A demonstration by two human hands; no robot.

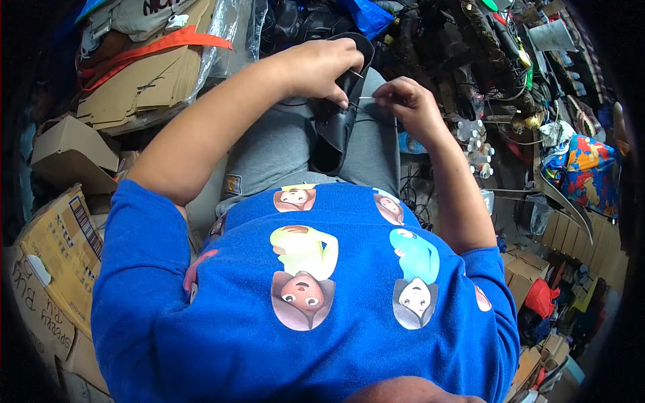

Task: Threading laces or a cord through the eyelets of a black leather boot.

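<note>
A black leather shoe (329,138) lies lengthwise across my lap, its rounded opening toward me. My left hand (321,66) is closed over its far part, the thumb pressing on the upper and the fingers curled over the top. A thin metal piece (356,74) sticks out by the left fingers; whether they grip it I cannot make out. My right hand (408,104) pinches a thin, pale needle (365,98) at the shoe's right side, its tip pointing left. Dark thread (366,111) runs from the shoe near the needle.
Flattened cardboard (144,91) with an orange-red strap lies at the far left, above an open cardboard box (74,151). Several clear plastic bottles (476,144) stand right of my knee. A curved blade (568,205) juts out at the right. Tools and cluttered shelving fill the far right.
</note>
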